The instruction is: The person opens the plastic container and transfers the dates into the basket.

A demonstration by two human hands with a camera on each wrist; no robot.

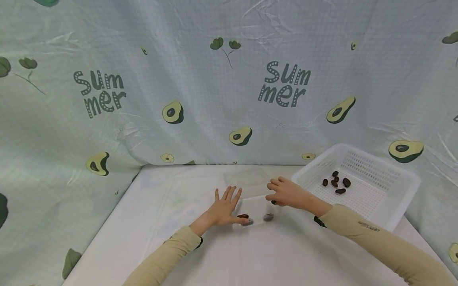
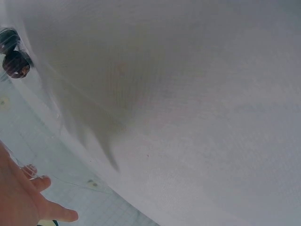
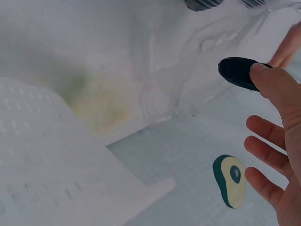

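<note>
A clear plastic box (image 1: pixel 255 205) lies on the white table, its see-through lid (image 1: pixel 247 178) folded back behind it. My left hand (image 1: pixel 220 210) is at the box's left side with its fingers spread, the thumb reaching across the near left corner. Close to that thumb is a dark red-brown date (image 1: pixel 243 216); another date (image 1: pixel 268 217) shows through the near right wall. Over the box's right side my right hand (image 1: pixel 289 193) pinches a dark oval date (image 3: pixel 236 72) between thumb and forefinger. Its other fingers are loosely bent in the right wrist view.
To the right stands a white perforated basket (image 1: pixel 402 190) with several dark dates (image 1: pixel 334 183) on its floor, close beside my right forearm. Behind the table hangs a pale curtain (image 1: pixel 200 79) printed with avocados and lettering.
</note>
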